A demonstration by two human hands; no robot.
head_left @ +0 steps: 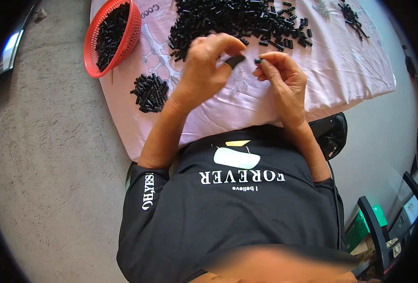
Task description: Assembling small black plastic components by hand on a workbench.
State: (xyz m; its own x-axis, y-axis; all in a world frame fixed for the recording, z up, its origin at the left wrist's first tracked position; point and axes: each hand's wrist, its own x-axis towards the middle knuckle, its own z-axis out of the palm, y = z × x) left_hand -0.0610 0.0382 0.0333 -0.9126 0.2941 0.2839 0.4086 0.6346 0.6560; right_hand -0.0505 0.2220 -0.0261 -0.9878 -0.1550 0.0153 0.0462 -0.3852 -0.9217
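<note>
My right hand (284, 78) pinches a small black cylindrical piece (258, 61) between thumb and fingertips, above the cloth. Facing it, my left hand (206, 66) is slightly blurred, with its index finger and thumb apart and nothing visible between them. A black cover (235, 61) sits over the left thumb's tip. Between and below the hands, small silvery metal parts (239, 88) lie scattered on the cloth; they are too small to name. Just beyond the hands spreads a large heap of short black cylinders (218, 19).
A red plastic basket (89, 49) full of black pieces stands at the table's far left edge. Nearer, a small pile of black cylinders (150, 93) lies on the pink cloth (124, 111). At the far right are longer black parts (354, 21) and more silvery bits (322, 8).
</note>
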